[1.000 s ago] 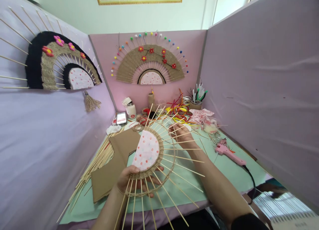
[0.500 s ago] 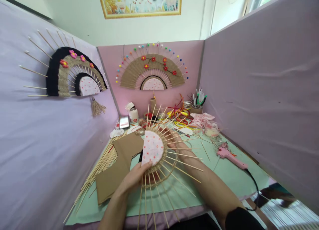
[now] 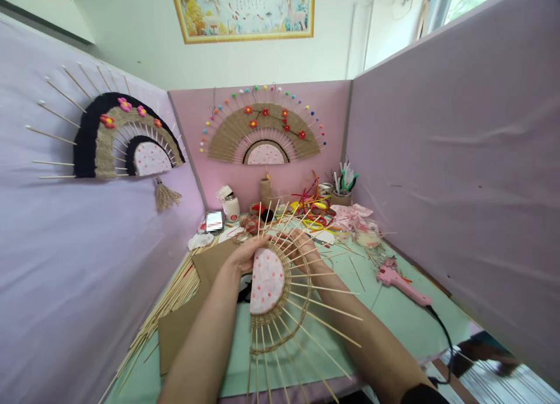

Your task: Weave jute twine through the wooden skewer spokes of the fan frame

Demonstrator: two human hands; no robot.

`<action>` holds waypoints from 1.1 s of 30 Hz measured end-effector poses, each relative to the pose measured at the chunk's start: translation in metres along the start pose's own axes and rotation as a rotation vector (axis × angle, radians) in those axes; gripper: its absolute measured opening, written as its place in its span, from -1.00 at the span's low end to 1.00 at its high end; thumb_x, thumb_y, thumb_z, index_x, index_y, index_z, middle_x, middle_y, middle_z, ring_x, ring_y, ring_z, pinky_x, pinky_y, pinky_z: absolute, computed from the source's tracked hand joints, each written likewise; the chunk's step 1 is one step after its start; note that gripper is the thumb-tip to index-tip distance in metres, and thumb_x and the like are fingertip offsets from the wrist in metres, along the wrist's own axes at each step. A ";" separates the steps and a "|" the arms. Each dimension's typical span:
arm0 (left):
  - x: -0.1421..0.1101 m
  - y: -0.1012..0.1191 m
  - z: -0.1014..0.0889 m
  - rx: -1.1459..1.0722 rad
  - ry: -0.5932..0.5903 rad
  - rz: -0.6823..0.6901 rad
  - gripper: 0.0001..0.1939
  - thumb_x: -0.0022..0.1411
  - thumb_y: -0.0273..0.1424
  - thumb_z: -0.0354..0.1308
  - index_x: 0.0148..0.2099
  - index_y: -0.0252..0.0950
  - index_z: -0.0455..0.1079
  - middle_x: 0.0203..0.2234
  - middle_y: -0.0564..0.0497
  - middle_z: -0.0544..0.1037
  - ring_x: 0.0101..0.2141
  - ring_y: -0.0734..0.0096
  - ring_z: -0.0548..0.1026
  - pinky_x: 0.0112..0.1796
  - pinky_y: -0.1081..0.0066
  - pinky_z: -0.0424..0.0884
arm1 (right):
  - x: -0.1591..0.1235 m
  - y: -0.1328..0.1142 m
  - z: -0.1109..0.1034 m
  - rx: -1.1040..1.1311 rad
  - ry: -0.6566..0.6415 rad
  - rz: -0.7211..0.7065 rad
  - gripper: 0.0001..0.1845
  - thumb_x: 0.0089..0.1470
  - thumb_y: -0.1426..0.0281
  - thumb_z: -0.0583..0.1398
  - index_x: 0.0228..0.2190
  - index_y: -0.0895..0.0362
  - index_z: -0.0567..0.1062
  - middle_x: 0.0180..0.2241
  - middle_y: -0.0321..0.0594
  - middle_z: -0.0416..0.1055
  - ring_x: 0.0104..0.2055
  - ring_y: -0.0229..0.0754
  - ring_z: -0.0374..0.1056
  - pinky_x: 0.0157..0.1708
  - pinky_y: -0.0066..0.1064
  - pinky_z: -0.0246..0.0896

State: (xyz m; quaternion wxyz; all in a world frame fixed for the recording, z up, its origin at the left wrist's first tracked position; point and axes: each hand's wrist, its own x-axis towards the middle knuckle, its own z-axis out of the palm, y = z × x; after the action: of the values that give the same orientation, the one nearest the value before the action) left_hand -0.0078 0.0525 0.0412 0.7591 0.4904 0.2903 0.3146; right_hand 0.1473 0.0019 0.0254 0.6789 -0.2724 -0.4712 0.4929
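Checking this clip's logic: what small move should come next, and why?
Probably, the right hand should ease the twine arc inward while the left hand steadies the stick fan: the arc stands apart from the woven band along the lower sticks, and the right hand is near the arc's top.

- Right hand [image 3: 305,246]: partly hidden behind the woven fan [image 3: 268,281], whose lower end is cut off by the bottom edge.
- Cardboard [image 3: 175,328]: partly covered by the left forearm [image 3: 203,340].
- Black item [image 3: 245,293]: mostly hidden; identity indeterminable.
- Screen [image 3: 214,221]: content blurred, unreadable.
- Framed picture [image 3: 247,16]: top cut off; small script illegible.
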 end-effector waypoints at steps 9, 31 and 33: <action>-0.022 0.006 -0.015 -0.380 -0.277 0.189 -0.46 0.10 -0.57 -0.04 0.17 -0.29 0.15 -0.09 -0.14 0.49 -0.12 0.12 0.47 -0.14 0.14 0.37 | 0.039 -0.043 0.017 -0.212 -0.029 -0.027 -0.74 -0.15 0.21 0.28 -0.53 0.12 0.38 -0.65 -0.42 0.24 -0.66 -0.42 0.02 -0.68 -0.57 -0.11; -0.061 0.006 -0.045 -0.451 -0.234 0.264 -0.36 0.06 -0.60 -0.11 0.23 -0.29 0.07 0.01 -0.18 0.40 -0.06 0.02 0.42 -0.17 0.07 0.38 | 0.072 -0.061 0.020 0.060 -0.117 0.075 -0.76 -0.24 0.35 0.35 -0.46 0.08 0.42 -0.52 -0.35 0.35 -0.63 -0.43 0.06 -0.76 -0.63 -0.12; -0.061 0.005 -0.044 -0.440 -0.230 0.253 -0.37 0.07 -0.60 -0.11 0.23 -0.31 0.07 0.00 -0.19 0.41 -0.07 0.03 0.43 -0.16 0.09 0.38 | 0.071 -0.063 0.016 0.024 -0.114 0.063 -0.76 -0.25 0.35 0.35 -0.45 0.08 0.43 -0.50 -0.34 0.39 -0.63 -0.42 0.07 -0.76 -0.61 -0.11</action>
State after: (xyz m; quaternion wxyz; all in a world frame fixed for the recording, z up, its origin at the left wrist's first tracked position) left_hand -0.0801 0.0326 0.0384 0.8302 0.3785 0.0633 0.4045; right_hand 0.1639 0.0432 0.1109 0.6382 -0.2507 -0.4943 0.5343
